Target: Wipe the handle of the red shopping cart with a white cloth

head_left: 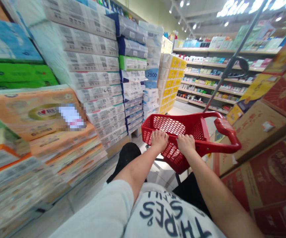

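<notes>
A red plastic shopping cart (172, 152) with a mesh basket stands in front of me, turned sideways, its handle (228, 134) pointing to the right. Over the near rim of its basket my left hand (159, 140) is closed, fingers curled to the inside. Just to the right, my right hand (186, 143) grips the same rim. Between the two hands is a small gap. The part of the basket floor that shows appears bare; the rest is hidden by the near wall and my hands.
Tall stacks of wrapped tissue packs (95, 62) line the left, with orange packs (65, 138) closer. Cardboard cartons (259, 129) are piled close on the right. A slanted metal pole (228, 71) rises behind the cart. Stocked shelves (212, 72) stand at the back.
</notes>
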### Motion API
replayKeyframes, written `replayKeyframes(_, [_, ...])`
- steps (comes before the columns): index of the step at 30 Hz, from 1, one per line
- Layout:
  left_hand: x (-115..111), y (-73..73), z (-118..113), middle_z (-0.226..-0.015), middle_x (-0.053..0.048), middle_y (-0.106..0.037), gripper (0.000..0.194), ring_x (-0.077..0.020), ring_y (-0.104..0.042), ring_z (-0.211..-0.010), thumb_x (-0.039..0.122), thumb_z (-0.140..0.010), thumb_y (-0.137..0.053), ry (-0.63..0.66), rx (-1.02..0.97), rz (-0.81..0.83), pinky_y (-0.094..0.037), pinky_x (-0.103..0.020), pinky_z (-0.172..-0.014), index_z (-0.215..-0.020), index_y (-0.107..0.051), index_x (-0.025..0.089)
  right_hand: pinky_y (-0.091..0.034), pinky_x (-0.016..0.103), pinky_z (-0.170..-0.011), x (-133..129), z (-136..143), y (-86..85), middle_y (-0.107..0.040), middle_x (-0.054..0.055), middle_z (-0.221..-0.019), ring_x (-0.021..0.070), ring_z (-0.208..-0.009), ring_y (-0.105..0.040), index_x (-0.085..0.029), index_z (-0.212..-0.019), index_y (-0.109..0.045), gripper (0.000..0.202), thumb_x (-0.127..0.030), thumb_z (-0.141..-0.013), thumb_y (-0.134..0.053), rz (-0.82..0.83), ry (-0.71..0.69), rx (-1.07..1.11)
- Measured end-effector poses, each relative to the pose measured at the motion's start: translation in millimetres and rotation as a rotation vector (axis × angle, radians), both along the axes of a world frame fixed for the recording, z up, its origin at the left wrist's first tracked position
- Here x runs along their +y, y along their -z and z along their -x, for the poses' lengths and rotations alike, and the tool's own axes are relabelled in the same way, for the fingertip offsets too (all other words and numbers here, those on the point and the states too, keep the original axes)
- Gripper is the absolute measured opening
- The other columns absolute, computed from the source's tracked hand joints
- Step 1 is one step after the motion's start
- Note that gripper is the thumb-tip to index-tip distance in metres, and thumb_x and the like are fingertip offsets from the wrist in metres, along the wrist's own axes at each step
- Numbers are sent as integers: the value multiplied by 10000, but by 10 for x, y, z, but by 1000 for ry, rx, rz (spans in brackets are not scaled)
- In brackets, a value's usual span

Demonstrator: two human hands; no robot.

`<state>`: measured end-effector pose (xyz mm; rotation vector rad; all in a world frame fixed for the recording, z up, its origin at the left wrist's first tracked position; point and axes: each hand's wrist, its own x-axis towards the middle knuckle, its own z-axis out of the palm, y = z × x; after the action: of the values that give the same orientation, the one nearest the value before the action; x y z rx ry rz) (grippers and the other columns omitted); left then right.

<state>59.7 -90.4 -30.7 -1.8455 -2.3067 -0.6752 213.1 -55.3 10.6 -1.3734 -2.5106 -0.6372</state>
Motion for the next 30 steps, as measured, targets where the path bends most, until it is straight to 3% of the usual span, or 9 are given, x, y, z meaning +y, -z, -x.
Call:
replayKeyframes(3, [-9, 2, -38, -1490, -109, -362, 587, -301, -245, -1396, 529, -953, -294, 102, 52, -6, -154, -500, -1162, -1405, -411, 174, -251, 389, -811, -8, -3, -4, -686, 115, -957, 248, -906, -572, -166, -921, -612, 283, -313, -960, -373, -1, 3, 7])
replayKeyframes(6, [-23, 3, -47, -1486, -59, -379, 546, -266, -263, -1391, 528, -959, -276, 204, 85, -33, -128, -515, -1166, -1406, -403, 241, -250, 388, -818, -12, -9, -8, -685, 120, -953, 249, -910, -571, -166, -926, -614, 294, -313, -961, -362, 1, -2, 11])
replayKeyframes(11, [-28, -17, -1, -1461, -63, -410, 511, -282, -281, -1379, 494, -967, -267, 60, 43, -29, -149, -532, -1151, -1375, -444, 243, -248, 390, -829, -21, -9, -17, -688, 120, -955, 248, -912, -566, -167, -933, -617, 302, -316, -963, -356, 4, 0, 1])
replayKeyframes(15, [-34, -32, -19, -1470, -52, -400, 540, -251, -286, -1377, 548, -950, -301, 261, 128, -39, -151, -481, -1160, -1400, -405, 268, -246, 393, -829, -23, -13, -18, -688, 120, -954, 248, -907, -567, -165, -924, -611, 292, -308, -964, -358, 0, -3, 0])
replayKeyframes(20, [-33, -38, -1, -1475, -54, -393, 519, -260, -272, -1386, 499, -970, -262, 122, 72, 5, -165, -515, -1146, -1421, -375, 268, -245, 383, -849, -27, -11, -17, -687, 120, -955, 244, -909, -567, -159, -933, -610, 289, -301, -965, -361, 10, -6, -1])
replayKeyframes(25, [-41, -18, -10, -1506, -79, -340, 601, -263, -246, -1397, 568, -938, -327, 293, 135, -1, -142, -494, -1160, -1448, -333, 250, -245, 378, -844, -23, -16, -13, -686, 113, -940, 248, -904, -573, -156, -912, -613, 291, -280, -961, -355, -10, -23, -1])
replayKeyframes(28, [-46, -14, 0, -1497, -46, -360, 521, -255, -254, -1393, 508, -970, -260, 212, 85, -1, -160, -546, -1141, -1439, -334, 293, -247, 379, -839, -20, -16, -10, -686, 107, -927, 249, -897, -575, -155, -909, -614, 287, -295, -958, -368, -20, -29, 1])
replayKeyframes(30, [-48, -13, 1, -1495, -65, -359, 536, -273, -242, -1397, 516, -964, -279, 170, 74, 6, -163, -551, -1139, -1431, -356, 265, -246, 378, -838, -20, -10, -6, -685, 107, -922, 248, -897, -575, -155, -910, -612, 280, -297, -956, -375, -26, -29, 4])
